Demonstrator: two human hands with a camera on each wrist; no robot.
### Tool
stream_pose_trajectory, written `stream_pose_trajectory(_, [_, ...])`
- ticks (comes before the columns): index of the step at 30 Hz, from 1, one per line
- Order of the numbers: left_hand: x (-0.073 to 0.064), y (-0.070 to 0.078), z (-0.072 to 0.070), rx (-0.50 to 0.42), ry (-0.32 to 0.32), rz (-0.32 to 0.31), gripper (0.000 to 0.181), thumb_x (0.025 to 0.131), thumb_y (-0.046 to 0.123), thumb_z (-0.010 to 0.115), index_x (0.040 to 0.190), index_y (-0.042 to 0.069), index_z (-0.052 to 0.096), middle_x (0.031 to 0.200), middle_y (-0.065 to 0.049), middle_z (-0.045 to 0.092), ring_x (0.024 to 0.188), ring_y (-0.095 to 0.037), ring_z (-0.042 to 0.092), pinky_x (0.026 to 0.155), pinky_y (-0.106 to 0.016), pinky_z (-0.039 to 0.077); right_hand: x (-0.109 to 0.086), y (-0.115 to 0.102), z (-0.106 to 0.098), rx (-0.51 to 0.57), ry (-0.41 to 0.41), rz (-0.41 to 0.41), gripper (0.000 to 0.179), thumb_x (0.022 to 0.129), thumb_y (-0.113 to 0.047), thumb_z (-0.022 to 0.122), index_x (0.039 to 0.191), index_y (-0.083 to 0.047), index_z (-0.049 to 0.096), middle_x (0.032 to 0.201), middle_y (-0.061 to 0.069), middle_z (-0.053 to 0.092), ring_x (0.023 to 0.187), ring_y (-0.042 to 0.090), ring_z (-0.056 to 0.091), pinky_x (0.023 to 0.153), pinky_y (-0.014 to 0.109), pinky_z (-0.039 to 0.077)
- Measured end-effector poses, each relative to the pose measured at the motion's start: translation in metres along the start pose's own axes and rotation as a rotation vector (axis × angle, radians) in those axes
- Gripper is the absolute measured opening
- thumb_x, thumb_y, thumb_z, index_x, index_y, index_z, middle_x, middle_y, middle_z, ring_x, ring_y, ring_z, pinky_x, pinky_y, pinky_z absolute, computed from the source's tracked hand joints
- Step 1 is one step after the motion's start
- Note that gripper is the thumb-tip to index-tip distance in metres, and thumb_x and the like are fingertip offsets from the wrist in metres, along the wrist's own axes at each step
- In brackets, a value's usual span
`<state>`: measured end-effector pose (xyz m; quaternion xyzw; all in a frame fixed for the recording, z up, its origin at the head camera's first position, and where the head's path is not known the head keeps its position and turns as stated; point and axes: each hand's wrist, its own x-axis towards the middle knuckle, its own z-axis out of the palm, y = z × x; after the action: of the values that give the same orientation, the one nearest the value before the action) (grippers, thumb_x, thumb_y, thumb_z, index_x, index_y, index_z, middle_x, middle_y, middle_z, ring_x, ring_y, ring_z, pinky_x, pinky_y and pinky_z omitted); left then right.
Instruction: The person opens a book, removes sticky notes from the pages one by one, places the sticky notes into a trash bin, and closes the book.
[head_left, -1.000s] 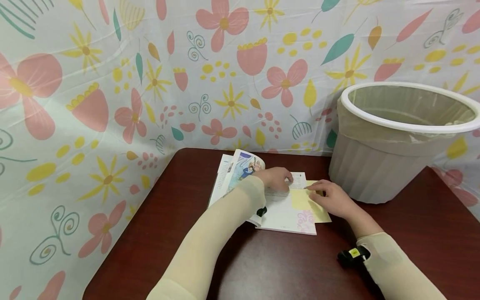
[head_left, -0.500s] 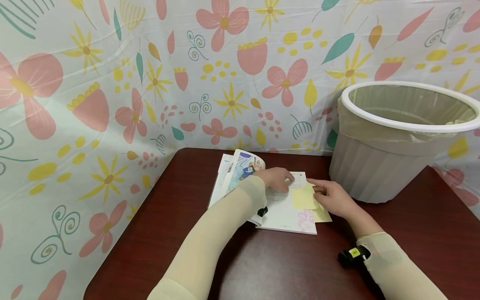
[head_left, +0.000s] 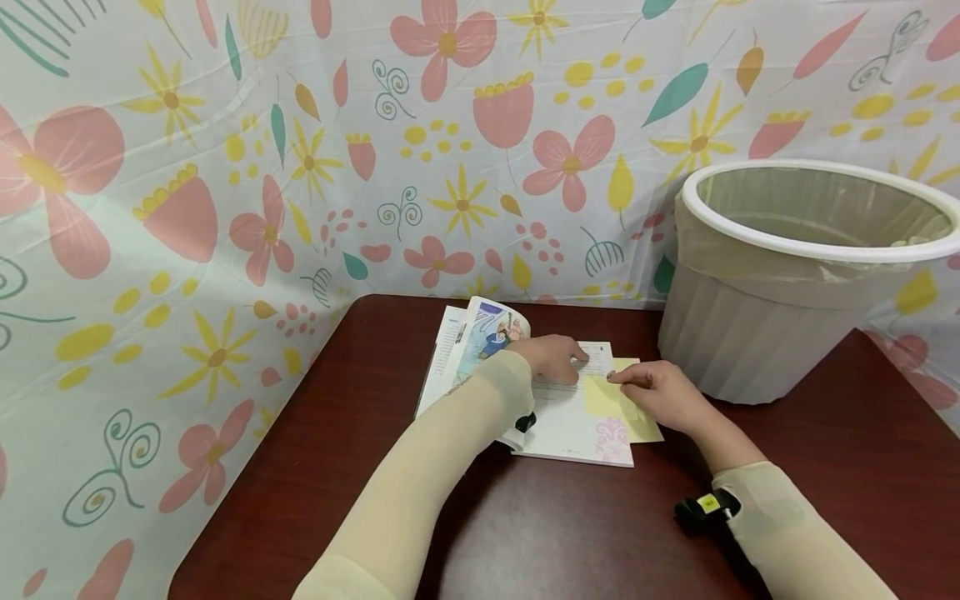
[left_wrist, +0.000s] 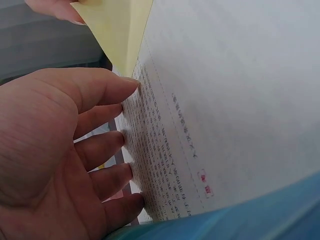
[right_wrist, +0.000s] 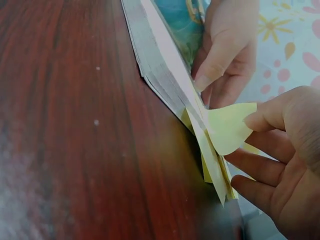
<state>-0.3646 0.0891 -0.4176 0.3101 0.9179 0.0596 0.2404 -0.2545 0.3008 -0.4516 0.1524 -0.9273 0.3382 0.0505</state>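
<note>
An open book (head_left: 566,442) lies on the table, its turned page with a coloured picture curling up at the left. My left hand (head_left: 553,358) rests on the printed right page; in the left wrist view its fingertips (left_wrist: 131,85) touch the text. At that page's outer edge my right hand (head_left: 663,396) pinches a yellow sticky note (right_wrist: 230,127) between thumb and fingers. The note's held end bends up off the page. More yellow notes (right_wrist: 212,160) stick out past the book's edge beneath it.
A grey trash bin (head_left: 750,333) with a white rim and a plastic liner stands on the dark red table (head_left: 555,542), right behind my right hand. A flowered curtain (head_left: 465,250) hangs along the back and left.
My right fingertips first went slightly away from me, bending the sticky note up, then came back with the note lower. My left hand has stayed in place on the page.
</note>
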Motion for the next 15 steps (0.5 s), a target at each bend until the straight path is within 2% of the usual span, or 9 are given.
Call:
stream_pose_trajectory(5, [-0.002, 0.0, -0.001, 0.001, 0.002, 0.004, 0.053, 0.099, 0.031, 0.06, 0.151, 0.04, 0.052, 0.163, 0.015, 0.04, 0.153, -0.011, 0.037, 0.119, -0.032, 0.039, -0.001, -0.007, -0.002, 0.017, -0.006, -0.006, 0.022, 0.096, -0.004, 0.065, 0.109, -0.01, 0.082, 0.119, 0.014, 0.077, 0.104, 0.013, 0.07, 0.076, 0.02, 0.053])
stream_pose_trajectory(12, [-0.005, 0.0, -0.001, -0.009, 0.02, 0.018, 0.053, 0.098, 0.029, 0.061, 0.15, 0.039, 0.054, 0.162, 0.014, 0.042, 0.152, -0.011, 0.039, 0.119, -0.032, 0.039, -0.002, -0.011, -0.004, 0.027, -0.019, -0.016, 0.021, 0.097, -0.004, 0.064, 0.109, -0.008, 0.081, 0.118, 0.016, 0.077, 0.107, 0.025, 0.071, 0.076, 0.021, 0.054])
stream_pose_trajectory(15, [-0.005, 0.001, 0.0, -0.012, 0.021, 0.017, 0.052, 0.098, 0.029, 0.061, 0.149, 0.039, 0.054, 0.162, 0.014, 0.043, 0.151, -0.011, 0.04, 0.118, -0.032, 0.04, -0.003, -0.013, -0.005, 0.032, -0.027, -0.011, 0.021, 0.097, -0.005, 0.065, 0.109, -0.009, 0.081, 0.116, 0.014, 0.077, 0.106, 0.02, 0.071, 0.077, 0.02, 0.054])
